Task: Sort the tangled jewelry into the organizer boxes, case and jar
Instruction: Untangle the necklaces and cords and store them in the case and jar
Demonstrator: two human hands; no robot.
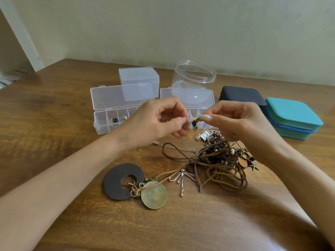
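- Step in hand: I judge this to be the separation of one small item from the pile, ahead of filing it.
- The right hand pinches the top of a small beaded piece, dark blue with yellow, between thumb and forefinger.
- The left hand has its fingers curled, with thumb and forefinger tips together just beside the piece. I cannot tell whether they grip a fine wire of it or nothing.
- Both hands are raised above the desk, in front of the right organizer box, which stands open at the middle, towards the far edge.
- The left organizer box, also open, stands beside it on the left-edge side. A few small items lie in its compartments.
- The jar, lidless, stands behind the right box. The teal case lies shut near the right edge.
- The tangle of brown cords and pendants lies under the right hand, between the boxes and the near edge.
- Next move, in my judgement: confirm that nothing links the piece to the tangle, then carry it forward to a compartment of an open box. This calls for a light pinch, because a snagged hook would drag the cords along.
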